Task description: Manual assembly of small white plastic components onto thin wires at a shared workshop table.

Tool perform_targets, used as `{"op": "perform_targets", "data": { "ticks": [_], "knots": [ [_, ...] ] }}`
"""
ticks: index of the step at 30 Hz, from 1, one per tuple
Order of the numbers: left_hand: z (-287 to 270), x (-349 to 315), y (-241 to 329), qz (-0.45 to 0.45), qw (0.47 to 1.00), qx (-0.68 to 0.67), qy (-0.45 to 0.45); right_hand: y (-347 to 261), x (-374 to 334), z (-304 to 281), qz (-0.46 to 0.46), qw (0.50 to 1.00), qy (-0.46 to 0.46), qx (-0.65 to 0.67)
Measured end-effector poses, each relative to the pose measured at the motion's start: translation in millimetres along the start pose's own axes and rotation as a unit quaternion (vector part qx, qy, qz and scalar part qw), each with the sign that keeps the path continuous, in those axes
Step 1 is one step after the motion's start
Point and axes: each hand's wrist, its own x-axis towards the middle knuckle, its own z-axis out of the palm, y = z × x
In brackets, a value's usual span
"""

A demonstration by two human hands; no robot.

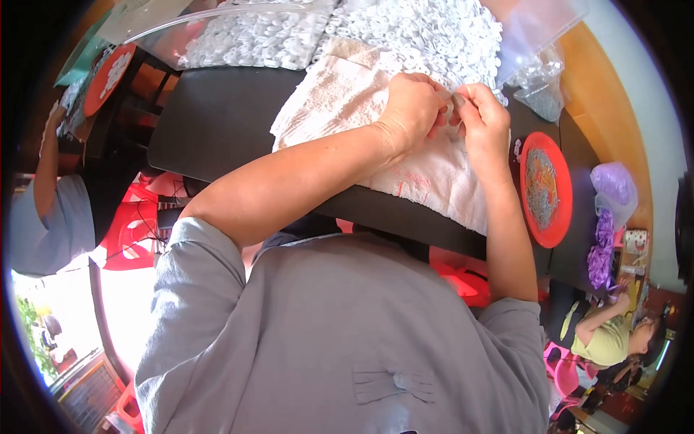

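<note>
Over a whitish towel (329,108) at the table's far edge, my left hand (414,108) and my right hand (483,119) meet with their fingertips pinched together. Whatever small piece sits between the fingers is mostly covered, so I cannot make it out. Just beyond the hands spreads a heap of small white ring-like plastic pieces (412,29). Right of my right forearm, a red oval plate (566,188) holds many thin grey metal bits (538,188).
A dark table (224,119) lies under the towel. At the right are a clear plastic bag (542,87) and a purple bag (614,184). A person in blue (58,224) works at the left beside another red plate (108,79); a person in yellow (603,340) sits at the right.
</note>
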Motion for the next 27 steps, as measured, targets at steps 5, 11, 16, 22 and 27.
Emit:
{"op": "perform_targets", "data": {
  "ticks": [5,11,16,22,27],
  "knots": [
    [-0.9,9.4,-12.1,0.128,0.97,0.201,-0.05,-10.4,22.1,-18.3,0.054,0.997,0.015,0.06],
    [0.0,19.6,-33.9,0.257,0.883,0.386,-0.073,-27.8,76.2,19.7,-0.148,0.942,-0.157,-0.259],
    [1.7,25.2,-38.5,0.269,0.874,0.393,-0.097,-39.7,94.9,50.1,-0.2,0.874,-0.214,-0.387],
    [0.1,21.2,-37.5,0.282,0.873,0.386,-0.092,-32.7,101.0,58.5,-0.175,0.843,-0.253,-0.442],
    [2.8,25.4,-32.3,0.309,0.905,0.29,-0.03,-12.8,116.2,-6.0,-0.115,0.967,-0.155,-0.169]
  ]
}}
